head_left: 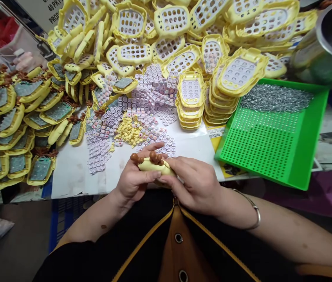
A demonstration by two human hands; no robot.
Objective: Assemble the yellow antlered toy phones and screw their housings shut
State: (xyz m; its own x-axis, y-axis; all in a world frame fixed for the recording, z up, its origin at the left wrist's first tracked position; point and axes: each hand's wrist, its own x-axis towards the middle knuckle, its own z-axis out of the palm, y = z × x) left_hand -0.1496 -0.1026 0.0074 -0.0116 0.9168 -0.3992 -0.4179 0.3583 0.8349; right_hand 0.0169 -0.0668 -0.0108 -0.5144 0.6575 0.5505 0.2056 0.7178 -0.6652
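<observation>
Close to my body, at the table's front edge, a yellow plastic toy casing [157, 167] with brown knobs on top is held edge-on between both hands. My left hand [135, 172] is closed around its left end, thumb along the near side. The fingers of my right hand [197, 182] pinch its right end. The face turned away from me is hidden. Just beyond lie a heap of small yellow button pieces [129, 131] and printed white keypad sheets [98, 152].
At left, yellow half-shells with grey-green boards [16, 163] are piled. Yellow front covers [172, 19] fill the back, some in stacks [191, 94]. A green perforated tray [266, 145] of metal screws [274, 98] stands right, beside a metal pot [324, 47].
</observation>
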